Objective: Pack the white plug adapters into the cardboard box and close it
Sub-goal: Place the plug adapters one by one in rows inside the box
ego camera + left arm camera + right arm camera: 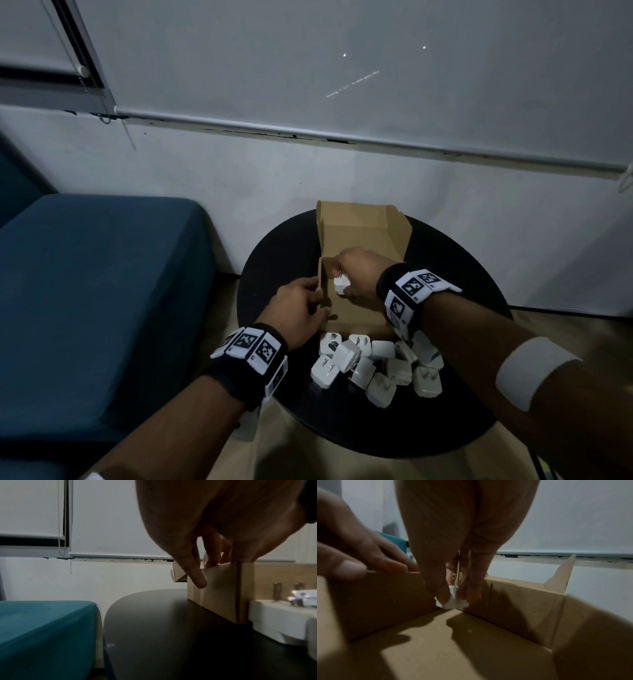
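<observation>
— On the round black table (274,274): what is entered for the box (359,308) and the hands?

— Cardboard box, lid raised at the back, floor bare as far as it can be seen. One white adapter (341,285) is pinched between thumb and fingertips of the right hand (359,270), low over the back left corner of the box. The left wall is gripped by the left hand (301,308), thumb (197,578) pressed on the outside, fingers hooked over the rim. Remaining adapters (376,366) are heaped on the table, just in front of the box.

— How is the placing best done?

— The adapter should be lowered until it meets the floor, set square into the corner, then released, so that rows can be built beside it. The wall should be held steady meanwhile.

— What is not recorded?

— Whether the adapter touches the floor yet cannot be told. Its prongs are mostly hidden behind the fingers. Part of the heap is covered by the right wrist, so no count is given. Light is dim throughout.
</observation>
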`<state>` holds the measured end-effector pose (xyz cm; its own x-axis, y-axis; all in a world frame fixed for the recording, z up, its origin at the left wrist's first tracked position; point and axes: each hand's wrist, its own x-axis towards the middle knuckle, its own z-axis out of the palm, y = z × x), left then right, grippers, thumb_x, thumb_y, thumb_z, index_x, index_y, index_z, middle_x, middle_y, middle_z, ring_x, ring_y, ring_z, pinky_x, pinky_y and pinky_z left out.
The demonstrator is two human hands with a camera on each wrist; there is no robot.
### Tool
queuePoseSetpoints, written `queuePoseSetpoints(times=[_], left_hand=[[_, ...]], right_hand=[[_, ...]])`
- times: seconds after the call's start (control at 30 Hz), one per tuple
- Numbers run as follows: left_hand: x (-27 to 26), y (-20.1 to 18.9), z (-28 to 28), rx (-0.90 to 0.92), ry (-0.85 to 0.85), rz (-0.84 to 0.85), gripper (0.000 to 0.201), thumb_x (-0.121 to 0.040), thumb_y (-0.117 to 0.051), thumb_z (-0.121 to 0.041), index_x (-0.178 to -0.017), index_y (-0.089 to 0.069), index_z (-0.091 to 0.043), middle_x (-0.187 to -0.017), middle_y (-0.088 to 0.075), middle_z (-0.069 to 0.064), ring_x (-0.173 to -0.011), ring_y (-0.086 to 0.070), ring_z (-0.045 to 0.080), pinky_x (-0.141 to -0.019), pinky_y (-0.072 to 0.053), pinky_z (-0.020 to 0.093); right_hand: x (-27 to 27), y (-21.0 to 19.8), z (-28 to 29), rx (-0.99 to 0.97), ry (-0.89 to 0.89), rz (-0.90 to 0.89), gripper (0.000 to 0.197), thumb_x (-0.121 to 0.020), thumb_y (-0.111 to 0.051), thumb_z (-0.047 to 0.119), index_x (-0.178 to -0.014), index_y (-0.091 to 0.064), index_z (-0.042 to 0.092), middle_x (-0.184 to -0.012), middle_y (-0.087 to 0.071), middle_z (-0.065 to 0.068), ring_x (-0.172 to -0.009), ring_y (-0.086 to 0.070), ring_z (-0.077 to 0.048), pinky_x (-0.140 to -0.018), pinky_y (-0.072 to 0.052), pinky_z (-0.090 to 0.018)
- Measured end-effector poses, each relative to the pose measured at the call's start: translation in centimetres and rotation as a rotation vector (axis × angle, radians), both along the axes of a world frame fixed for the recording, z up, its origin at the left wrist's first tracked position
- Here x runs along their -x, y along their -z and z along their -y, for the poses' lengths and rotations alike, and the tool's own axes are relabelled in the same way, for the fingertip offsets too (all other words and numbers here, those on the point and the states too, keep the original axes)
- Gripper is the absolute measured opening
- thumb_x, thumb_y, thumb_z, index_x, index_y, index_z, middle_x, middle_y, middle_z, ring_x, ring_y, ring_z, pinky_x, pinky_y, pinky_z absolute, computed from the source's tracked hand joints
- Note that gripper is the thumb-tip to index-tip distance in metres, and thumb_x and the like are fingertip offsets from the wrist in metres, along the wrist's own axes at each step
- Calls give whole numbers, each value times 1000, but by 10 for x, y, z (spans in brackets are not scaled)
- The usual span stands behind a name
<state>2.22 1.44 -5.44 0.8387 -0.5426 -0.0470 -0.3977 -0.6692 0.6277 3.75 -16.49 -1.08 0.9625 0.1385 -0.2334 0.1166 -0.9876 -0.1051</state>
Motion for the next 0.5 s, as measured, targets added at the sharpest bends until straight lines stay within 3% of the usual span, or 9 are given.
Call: queuePoseSetpoints(times=[0.13,0.23,0.33,0.5], left_hand=[[1,-9,-1,-29,34,4,28,-87,-65,-31,-105,-76,-12,-146,-52,-5,-121,-60,19,-100,-50,36],[2,-11,-1,-30,41,26,26,-87,-65,-30,-101,-76,-11,-143,-55,-5,-118,-61,21,-98,-50,36],[3,-10,-2,-22,32,10,28,-87,-65,-32,-107,-76,-16,-148,-51,-6,-124,-58,20,-101,-50,36],[5,-13,-2,11,9,22,27,-89,-64,-24,-111,-75,-12,-148,-51,-7,-128,-55,16,-101,-44,22]], right_hand=[[-9,-1,-5,44,-53,-49,30,-82,-72,15,-109,-61,17,-109,-53,-2,-96,-57,-22,-74,-42,-27],[-15,0,-9,59,-71,-123,36,-82,-72,12,-116,-62,15,-117,-56,-6,-105,-59,-25,-81,-45,-30],[-15,3,-8,51,-99,-142,42,-83,-68,10,-124,-61,13,-124,-58,-9,-112,-58,-26,-86,-45,-29],[-11,-3,-6,72,-203,-186,41,-83,-65,13,-123,-57,13,-119,-56,-9,-106,-55,-25,-82,-44,-31]])
